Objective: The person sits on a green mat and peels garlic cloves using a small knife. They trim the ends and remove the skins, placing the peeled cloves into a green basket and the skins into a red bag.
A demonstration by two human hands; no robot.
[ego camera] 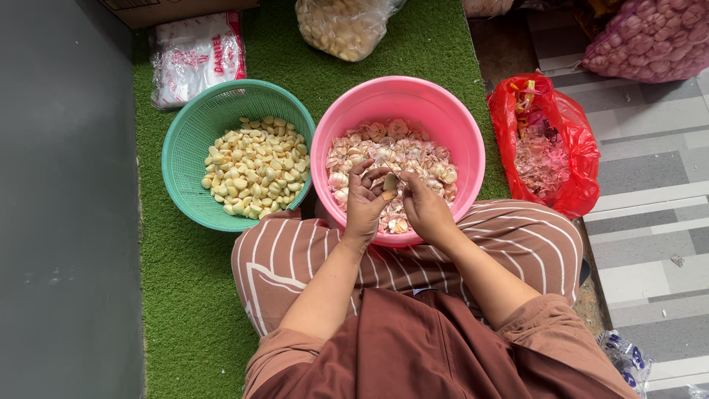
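Note:
Over the near side of a pink basin of unpeeled garlic cloves and loose skins, both my hands meet. My left hand pinches a single garlic clove between thumb and fingers. My right hand is closed beside it, its fingertips at the same clove; whether it holds a small blade I cannot tell. To the left of the basin a green mesh basket holds many peeled yellow cloves.
A red plastic bag of garlic skins lies right of the basin. A clear bag of garlic, a white packet and a pink mesh sack lie at the far side. Green turf mat underneath; grey wall at left.

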